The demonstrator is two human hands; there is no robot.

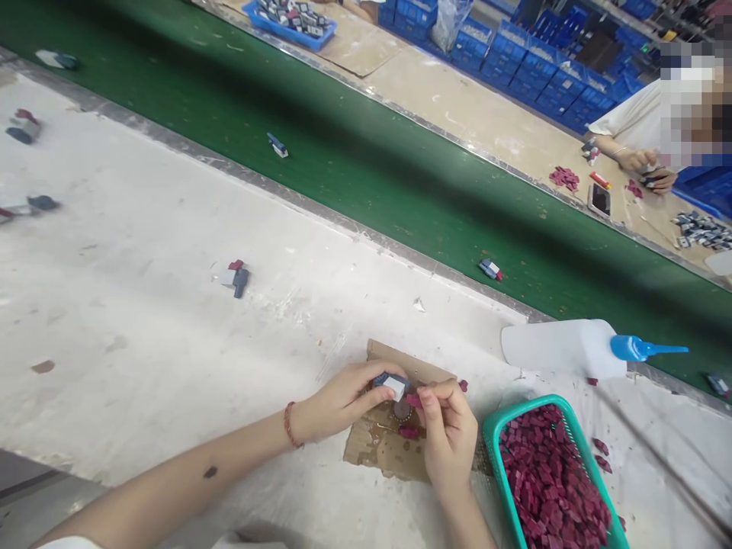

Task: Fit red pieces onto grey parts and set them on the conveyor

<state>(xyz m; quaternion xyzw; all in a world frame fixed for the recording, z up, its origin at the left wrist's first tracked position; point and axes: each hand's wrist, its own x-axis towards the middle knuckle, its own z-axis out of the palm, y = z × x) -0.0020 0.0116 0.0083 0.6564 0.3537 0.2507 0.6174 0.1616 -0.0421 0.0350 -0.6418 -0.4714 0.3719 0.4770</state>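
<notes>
In my left hand [351, 396] is a small grey and white plastic part [393, 386], gripped between thumb and fingers. My right hand [449, 427] pinches a small dark-red plastic piece [413, 400], held close to the right end of the grey and white part. Both hands are over a stained piece of cardboard [371, 442] on the white table. A round dark disc [402, 410] and another dark-red piece [408, 432] lie on the cardboard beneath my hands.
A green basket [492, 442] of dark-red pieces stands to the right, with a white squeeze bottle [560, 347] lying behind it. Beyond runs a green conveyor belt [366, 160] carrying several assembled parts. A co-worker [640, 114] sits across it. One assembled part [237, 278] lies on my table.
</notes>
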